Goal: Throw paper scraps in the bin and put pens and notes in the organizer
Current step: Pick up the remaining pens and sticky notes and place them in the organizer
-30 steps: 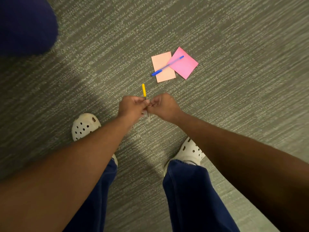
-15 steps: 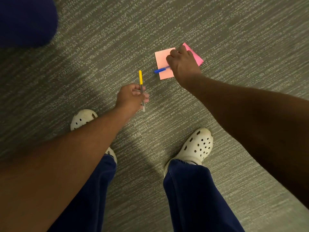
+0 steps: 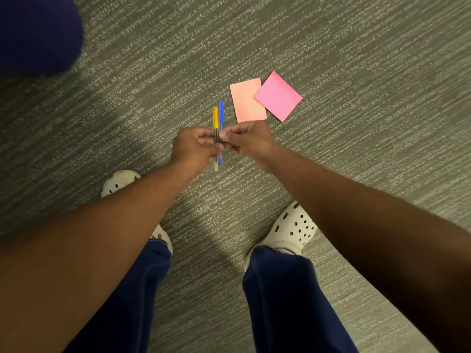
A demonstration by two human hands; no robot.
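Two pens stand side by side between my hands above the carpet: a yellow-capped pen [image 3: 215, 117] and a blue pen [image 3: 221, 112]. My left hand [image 3: 194, 147] is closed around the yellow-capped pen. My right hand [image 3: 249, 140] pinches the blue pen right against it, fingertips touching the left hand's. On the floor just beyond lie a peach sticky note [image 3: 247, 100] and a pink sticky note [image 3: 278, 96], the pink one overlapping the peach one's right corner. No bin or organizer is in view.
Grey striped carpet [image 3: 356, 72] covers the floor. My two white clogs [image 3: 293, 228] and navy trouser legs fill the lower middle. A dark blue rounded object [image 3: 35, 29] sits at the top left corner.
My right hand reached out to the notes, lifted the blue pen off them and brought it back beside the yellow-capped pen in my left hand. The notes now lie bare.
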